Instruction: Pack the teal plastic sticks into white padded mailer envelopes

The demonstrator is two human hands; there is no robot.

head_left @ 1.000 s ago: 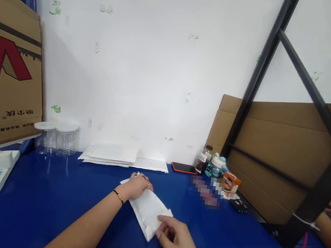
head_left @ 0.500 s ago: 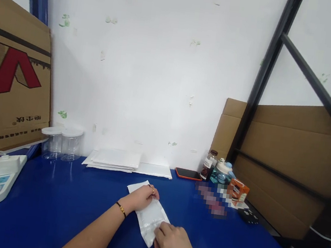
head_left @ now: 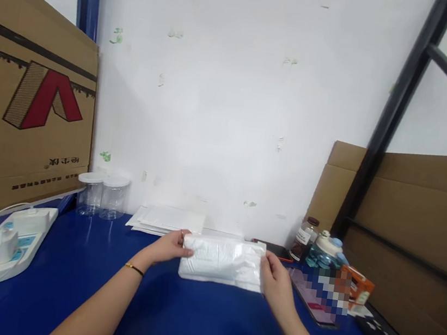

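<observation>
A white, shiny plastic packet (head_left: pixel 223 262) is held up sideways above the blue table (head_left: pixel 116 291). My left hand (head_left: pixel 172 247) pinches its left end, thumb in front. At its right end my right hand (head_left: pixel 276 279) grips the edge, also closed. Light creases run over the packet's front; what is inside it, if anything, cannot be seen. Behind it, by the wall, lies a stack of flat white packets (head_left: pixel 167 219), partly covered by the held one.
At left stand two clear lidded jars (head_left: pixel 113 199), a power strip (head_left: pixel 2 248) with cables and a large cardboard box (head_left: pixel 30 98). To the right are a phone (head_left: pixel 274 249), a brown-capped bottle (head_left: pixel 303 238), a blue-lidded water bottle (head_left: pixel 324 250) and an orange box (head_left: pixel 356 286).
The packet has been lifted off the table and turned from slanting to level. My right hand has moved up to its right end, my left hand to its left end. The view has shifted left.
</observation>
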